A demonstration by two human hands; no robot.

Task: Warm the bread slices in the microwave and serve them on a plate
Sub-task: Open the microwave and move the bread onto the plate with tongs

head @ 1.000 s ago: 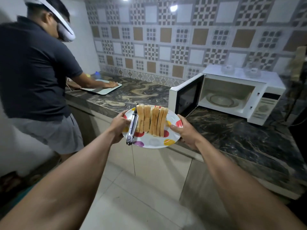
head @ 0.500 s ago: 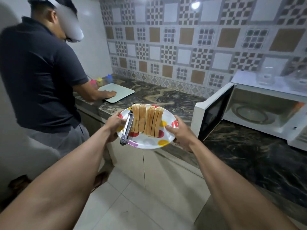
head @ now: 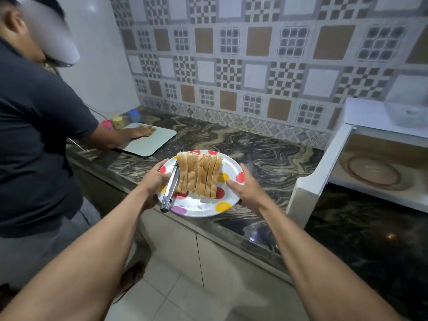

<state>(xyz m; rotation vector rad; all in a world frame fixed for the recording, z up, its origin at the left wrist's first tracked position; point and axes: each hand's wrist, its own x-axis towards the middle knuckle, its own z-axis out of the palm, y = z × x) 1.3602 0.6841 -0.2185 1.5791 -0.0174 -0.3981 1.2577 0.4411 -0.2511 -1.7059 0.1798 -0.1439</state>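
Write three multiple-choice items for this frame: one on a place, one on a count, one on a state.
1. Where do the tongs lie?
A. on the counter
B. on the plate, left of the bread slices
C. inside the microwave

2. How many of the wearer's hands hold the plate?
A. none
B. one
C. two

3. The microwave door is
A. open
B. shut
C. missing

Answers:
1 B: the tongs rest on the plate's left part, beside the bread.
2 C: the left hand and right hand grip opposite rims.
3 A: the door stands out from the cavity and the turntable shows.
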